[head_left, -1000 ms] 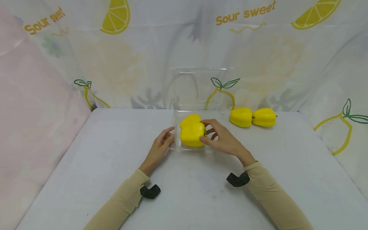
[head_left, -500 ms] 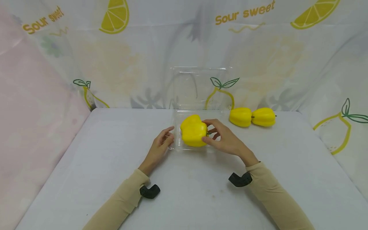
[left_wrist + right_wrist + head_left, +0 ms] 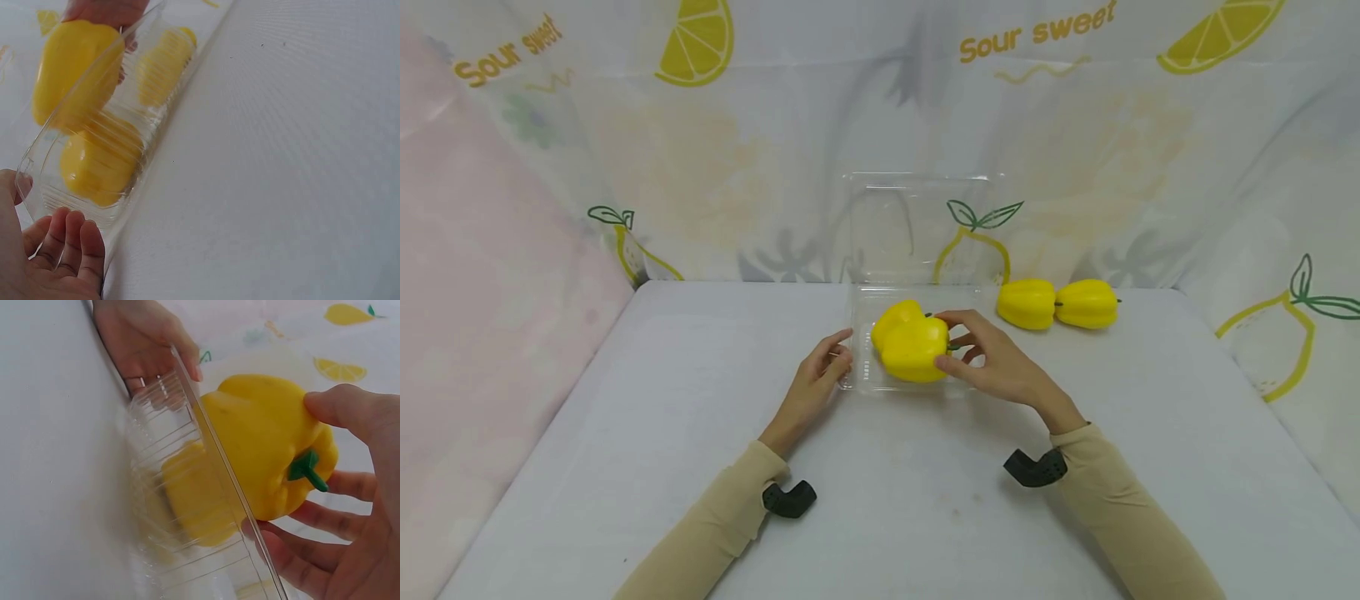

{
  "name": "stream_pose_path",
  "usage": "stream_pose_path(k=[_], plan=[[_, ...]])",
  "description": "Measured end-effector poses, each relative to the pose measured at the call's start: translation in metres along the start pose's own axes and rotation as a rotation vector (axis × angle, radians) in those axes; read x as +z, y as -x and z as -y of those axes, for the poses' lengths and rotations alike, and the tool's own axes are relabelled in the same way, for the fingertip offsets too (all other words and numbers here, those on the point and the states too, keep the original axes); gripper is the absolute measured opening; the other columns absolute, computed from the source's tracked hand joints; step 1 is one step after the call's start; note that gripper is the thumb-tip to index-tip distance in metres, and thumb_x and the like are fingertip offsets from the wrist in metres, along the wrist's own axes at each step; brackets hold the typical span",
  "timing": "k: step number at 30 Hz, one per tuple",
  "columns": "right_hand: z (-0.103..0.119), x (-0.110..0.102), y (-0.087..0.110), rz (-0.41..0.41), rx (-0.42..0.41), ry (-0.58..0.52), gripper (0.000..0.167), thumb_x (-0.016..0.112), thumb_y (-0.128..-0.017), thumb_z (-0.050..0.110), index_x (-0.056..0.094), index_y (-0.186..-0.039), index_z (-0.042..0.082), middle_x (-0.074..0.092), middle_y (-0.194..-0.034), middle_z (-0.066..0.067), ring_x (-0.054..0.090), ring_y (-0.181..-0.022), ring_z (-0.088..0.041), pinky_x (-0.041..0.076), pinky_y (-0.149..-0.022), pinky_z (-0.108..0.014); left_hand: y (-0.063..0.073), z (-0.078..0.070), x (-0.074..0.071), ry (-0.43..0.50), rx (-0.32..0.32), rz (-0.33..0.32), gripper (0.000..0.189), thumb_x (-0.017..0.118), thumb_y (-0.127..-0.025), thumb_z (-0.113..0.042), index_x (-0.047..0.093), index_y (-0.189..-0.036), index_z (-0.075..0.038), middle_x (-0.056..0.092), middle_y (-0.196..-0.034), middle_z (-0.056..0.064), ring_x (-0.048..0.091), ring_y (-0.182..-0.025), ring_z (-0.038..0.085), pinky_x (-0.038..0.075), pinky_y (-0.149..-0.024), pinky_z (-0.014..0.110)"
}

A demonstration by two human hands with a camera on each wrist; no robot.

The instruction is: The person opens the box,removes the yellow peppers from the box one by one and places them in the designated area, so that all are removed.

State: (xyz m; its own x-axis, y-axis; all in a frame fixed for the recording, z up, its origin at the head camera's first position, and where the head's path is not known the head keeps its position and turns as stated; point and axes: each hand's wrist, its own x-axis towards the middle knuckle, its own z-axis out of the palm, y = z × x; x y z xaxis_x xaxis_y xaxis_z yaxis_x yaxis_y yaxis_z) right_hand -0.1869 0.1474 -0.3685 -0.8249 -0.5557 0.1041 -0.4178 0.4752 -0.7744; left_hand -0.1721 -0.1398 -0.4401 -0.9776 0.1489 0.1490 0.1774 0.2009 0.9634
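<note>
Right hand [image 3: 997, 358] half-curled, pinching a glossy, lobed yellow pepper [image 3: 916, 350]; left hand [image 3: 818, 377] gripping a clear, ribbed plastic box [image 3: 187, 570].

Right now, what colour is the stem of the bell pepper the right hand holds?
The bell pepper stem is green, clearest in the right wrist view.

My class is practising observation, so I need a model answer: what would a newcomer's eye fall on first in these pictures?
Probably the glossy yellow pepper held in the fingers of the right hand over the open clear container, with a second pepper inside it. Next, two more yellow peppers lie in a row to the container's right. Behind, lemon slices printed on the hanging cloth stand out.
</note>
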Motion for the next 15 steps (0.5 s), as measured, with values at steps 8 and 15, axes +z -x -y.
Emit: stream_pose_path(k=[8, 15], plan=[[-0.002, -0.007, 0.003, 0.003, 0.005, -0.019, 0.059, 0.065, -0.089, 0.032, 0.037, -0.14, 0.019, 0.042, -0.141, -0.004, 0.058, -0.113, -0.025, 0.051, -0.088, -0.038, 0.0, 0.0, 0.0, 0.002, -0.001, -0.002, 0.041, 0.05, -0.098, -0.015, 0.045, -0.137, -0.002, 0.051, -0.1, 0.011, 0.05, -0.075, 0.004, 0.043, -0.067, 0.014], [-0.004, -0.014, 0.006, -0.001, 0.011, -0.018, 0.059, 0.066, -0.089, 0.031, 0.037, -0.14, 0.019, 0.041, -0.142, -0.003, 0.058, -0.114, -0.025, 0.051, -0.088, -0.04, 0.0, 0.0, 0.0, -0.004, -0.005, 0.005, 0.042, 0.049, -0.099, -0.015, 0.044, -0.138, -0.003, 0.05, -0.102, 0.012, 0.05, -0.076, 0.005, 0.043, -0.068, 0.014]])
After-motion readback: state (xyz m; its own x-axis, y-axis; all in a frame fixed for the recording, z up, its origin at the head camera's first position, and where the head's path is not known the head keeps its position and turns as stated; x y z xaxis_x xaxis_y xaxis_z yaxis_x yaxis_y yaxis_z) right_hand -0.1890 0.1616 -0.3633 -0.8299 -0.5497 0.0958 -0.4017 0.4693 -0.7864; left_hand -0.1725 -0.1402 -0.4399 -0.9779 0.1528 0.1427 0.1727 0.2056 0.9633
